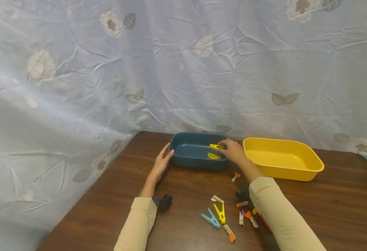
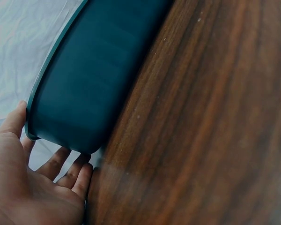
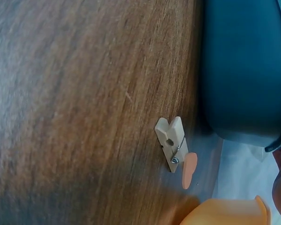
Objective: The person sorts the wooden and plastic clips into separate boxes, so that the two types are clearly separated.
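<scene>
At far left, braces the left end of the blue bin (image 1: 199, 162) with the left hand (image 1: 161, 164), using spread fingers along the end wall and a thumb at the rim. Well in front of the bin, leaves a light-blue clip (image 1: 211, 219) lying on the table (image 1: 177, 230). Inside the bin's right end, pinches a yellow clip (image 1: 214, 146) in the right hand (image 1: 232, 151), pointing it leftward, long axis roughly along the bin's own length. Has it right at those fingertips, well apart from the left hand, just beyond or above the small yellow pile (image 1: 214, 156) in the bin; cannot tell which. Farther right, has an orange-heart peg (image 1: 235, 177) near the bin's front corner, then the yellow bin (image 1: 287, 173) beside the right hand.
</scene>
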The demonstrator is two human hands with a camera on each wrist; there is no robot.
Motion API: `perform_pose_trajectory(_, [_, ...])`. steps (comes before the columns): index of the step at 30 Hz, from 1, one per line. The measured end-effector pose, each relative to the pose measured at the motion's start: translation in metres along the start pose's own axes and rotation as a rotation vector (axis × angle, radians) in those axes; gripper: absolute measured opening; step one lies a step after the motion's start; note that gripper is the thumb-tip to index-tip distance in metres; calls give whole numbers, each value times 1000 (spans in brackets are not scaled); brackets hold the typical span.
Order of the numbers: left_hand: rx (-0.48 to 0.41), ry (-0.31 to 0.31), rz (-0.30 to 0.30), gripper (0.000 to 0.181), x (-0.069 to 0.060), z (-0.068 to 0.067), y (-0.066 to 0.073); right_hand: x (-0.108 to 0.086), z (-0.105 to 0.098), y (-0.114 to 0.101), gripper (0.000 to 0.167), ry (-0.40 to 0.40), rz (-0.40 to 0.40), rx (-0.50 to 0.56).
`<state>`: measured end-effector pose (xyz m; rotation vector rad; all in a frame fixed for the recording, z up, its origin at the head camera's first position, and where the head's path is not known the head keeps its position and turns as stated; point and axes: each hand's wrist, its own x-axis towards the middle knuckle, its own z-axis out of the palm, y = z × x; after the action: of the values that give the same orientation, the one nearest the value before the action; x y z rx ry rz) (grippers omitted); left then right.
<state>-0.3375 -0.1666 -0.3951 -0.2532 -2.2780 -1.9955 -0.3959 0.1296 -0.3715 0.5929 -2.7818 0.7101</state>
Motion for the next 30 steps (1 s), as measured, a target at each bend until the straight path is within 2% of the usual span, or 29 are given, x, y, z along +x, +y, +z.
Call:
perform_pose_trajectory(23, [7,-1,-13,57,-1,0,2,0,-1,-1,30,-15,27,-6])
perform_pose_trajectory(28, [2,-2,-20,57,2,0,-2,0,0,-1,30,-14,31,-10])
perform_pose_trajectory(30, [-10,2,-20,58,6,-1,-8,0,0,-1,31,-14,27,-9])
